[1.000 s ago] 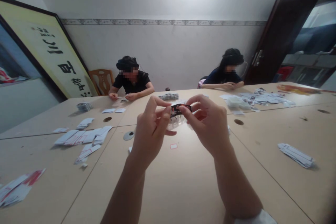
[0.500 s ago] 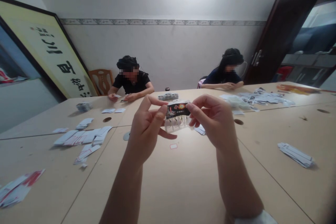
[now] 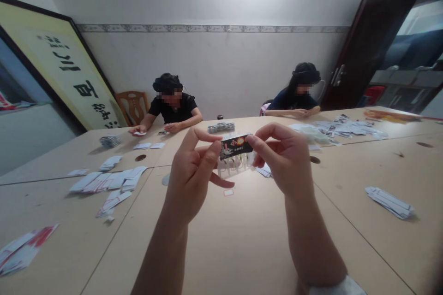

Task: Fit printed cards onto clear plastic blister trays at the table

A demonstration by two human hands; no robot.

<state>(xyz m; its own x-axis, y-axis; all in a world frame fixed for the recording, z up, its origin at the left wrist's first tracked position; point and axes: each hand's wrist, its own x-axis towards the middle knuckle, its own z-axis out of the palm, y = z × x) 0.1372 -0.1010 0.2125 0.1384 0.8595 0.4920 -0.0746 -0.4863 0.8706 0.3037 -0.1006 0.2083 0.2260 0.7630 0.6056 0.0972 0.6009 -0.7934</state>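
Observation:
My left hand (image 3: 192, 173) and my right hand (image 3: 282, 159) are raised above the table (image 3: 242, 239), each pinching one end of a small clear packet (image 3: 235, 156) with a black printed header card. The left thumb and forefinger grip its left edge. On the right, the thumb and forefinger hold the card's other end. The packet's clear lower part hangs between the hands, its contents too small to name. A small white label (image 3: 228, 192) lies on the table just below.
Piles of white and red cards (image 3: 110, 182) lie at the left, another stack (image 3: 389, 202) at the right. Two other people sit at the far side, hands on the table. More packets (image 3: 221, 126) and papers (image 3: 342, 129) lie near them. A framed picture leans at the left wall.
The packet turned from edge-on to face me, its black header now showing. Both hands shifted slightly lower. The far left person reached a hand out to the left.

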